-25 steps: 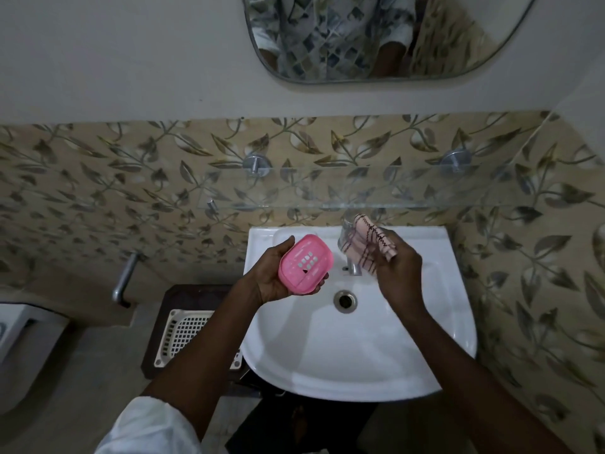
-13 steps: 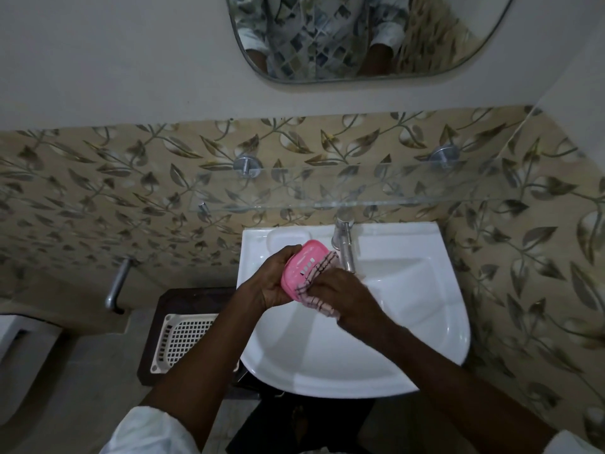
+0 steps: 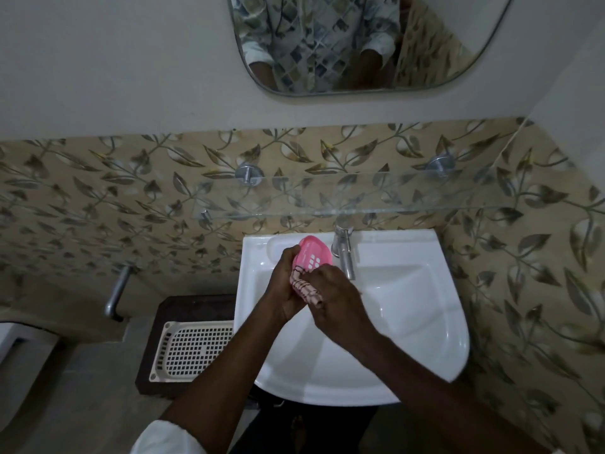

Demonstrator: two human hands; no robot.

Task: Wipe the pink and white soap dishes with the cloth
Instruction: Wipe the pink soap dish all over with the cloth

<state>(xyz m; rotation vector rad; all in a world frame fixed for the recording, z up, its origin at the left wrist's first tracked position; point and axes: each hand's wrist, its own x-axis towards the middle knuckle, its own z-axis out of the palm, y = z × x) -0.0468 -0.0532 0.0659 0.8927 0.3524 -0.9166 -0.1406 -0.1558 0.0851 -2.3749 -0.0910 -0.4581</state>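
While left hand holds pink soap dish, right hand grips cloth

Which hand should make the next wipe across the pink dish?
Right. The right hand already pinches the cloth against the lower edge of the pink soap dish; the left hand grips the dish, steadying it.

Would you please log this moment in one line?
left hand: holds pink soap dish; right hand: holds cloth against it; over sink
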